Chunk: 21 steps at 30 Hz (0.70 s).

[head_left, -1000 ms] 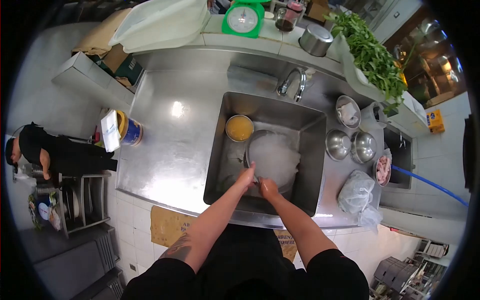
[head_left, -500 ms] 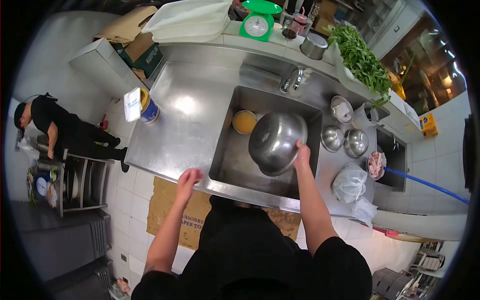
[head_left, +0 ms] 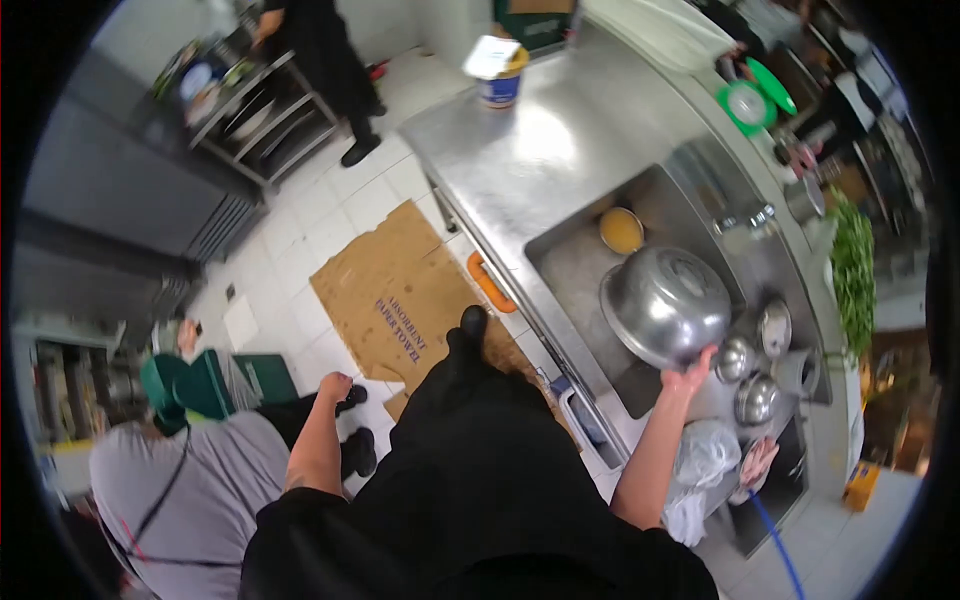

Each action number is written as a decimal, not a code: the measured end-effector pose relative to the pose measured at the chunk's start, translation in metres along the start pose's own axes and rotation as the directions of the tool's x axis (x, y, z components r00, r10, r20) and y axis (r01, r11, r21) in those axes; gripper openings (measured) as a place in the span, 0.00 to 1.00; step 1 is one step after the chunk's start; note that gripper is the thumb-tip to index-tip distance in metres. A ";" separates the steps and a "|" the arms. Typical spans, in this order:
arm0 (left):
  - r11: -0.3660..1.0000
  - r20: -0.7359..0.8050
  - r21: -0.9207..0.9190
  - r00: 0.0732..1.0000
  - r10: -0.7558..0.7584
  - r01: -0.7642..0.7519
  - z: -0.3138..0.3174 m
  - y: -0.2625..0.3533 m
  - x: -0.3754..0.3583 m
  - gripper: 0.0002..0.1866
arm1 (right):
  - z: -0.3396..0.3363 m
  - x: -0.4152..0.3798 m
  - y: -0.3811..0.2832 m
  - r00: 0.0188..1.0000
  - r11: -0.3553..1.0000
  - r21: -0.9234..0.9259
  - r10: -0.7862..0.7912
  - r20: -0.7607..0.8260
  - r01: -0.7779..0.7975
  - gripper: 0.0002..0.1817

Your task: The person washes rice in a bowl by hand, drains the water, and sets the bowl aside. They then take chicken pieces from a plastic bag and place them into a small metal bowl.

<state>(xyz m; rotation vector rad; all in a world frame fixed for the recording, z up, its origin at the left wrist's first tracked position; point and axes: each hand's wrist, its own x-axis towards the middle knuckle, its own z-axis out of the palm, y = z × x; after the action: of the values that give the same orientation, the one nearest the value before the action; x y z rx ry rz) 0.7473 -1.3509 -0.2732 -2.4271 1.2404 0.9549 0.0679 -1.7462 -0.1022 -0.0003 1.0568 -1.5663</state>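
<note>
My right hand [head_left: 690, 377] grips the rim of a large steel bowl [head_left: 665, 303], held upside down over the sink [head_left: 580, 262]. A small bowl of yellow liquid [head_left: 621, 229] sits in the sink's far corner. My left hand [head_left: 335, 385] hangs at my side over the tiled floor, fingers curled, holding nothing. It is well away from the counter.
Small steel bowls [head_left: 748, 378] and a plastic bag [head_left: 702, 452] sit on the counter by my right hand. Flattened cardboard [head_left: 395, 295] covers the floor. A person in grey with a green cap [head_left: 175, 470] is close on my left. Another person in black [head_left: 320, 45] stands by a rack.
My view has swung left and away from the sink. The bowl stays upturned in my right hand. My left hand has dropped from the sink edge to my side.
</note>
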 end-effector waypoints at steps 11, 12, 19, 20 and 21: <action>0.952 -0.032 -0.306 0.999 -0.031 0.019 0.044 0.012 0.034 0.26 | -0.009 -0.041 -0.015 0.996 0.977 -0.206 -0.072 -0.045 0.061 0.40; 0.953 -0.062 -0.304 0.998 -0.013 -0.007 0.038 0.014 0.052 0.23 | -0.011 -0.037 -0.019 0.997 0.965 -0.256 -0.072 -0.021 0.065 0.39; 0.841 -0.410 -0.521 0.907 -0.100 -0.143 -0.076 0.058 0.132 0.16 | 0.124 -0.164 0.029 0.989 0.905 -0.401 -0.147 0.017 0.142 0.37; 0.777 -0.424 -0.570 0.906 0.000 -0.268 -0.090 0.067 0.145 0.15 | 0.140 -0.166 0.039 0.988 0.899 -0.412 -0.153 0.018 0.146 0.37; 0.693 -0.449 -0.608 0.888 0.102 -0.387 -0.111 0.083 0.151 0.16 | 0.155 -0.167 0.047 0.979 0.831 -0.522 -0.129 0.155 0.192 0.37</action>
<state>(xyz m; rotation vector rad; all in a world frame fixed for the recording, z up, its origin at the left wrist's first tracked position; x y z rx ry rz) 0.7939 -1.5502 -0.2824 -3.2105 1.6029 1.2280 0.2395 -1.7049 0.0491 -0.5714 1.4009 -1.3491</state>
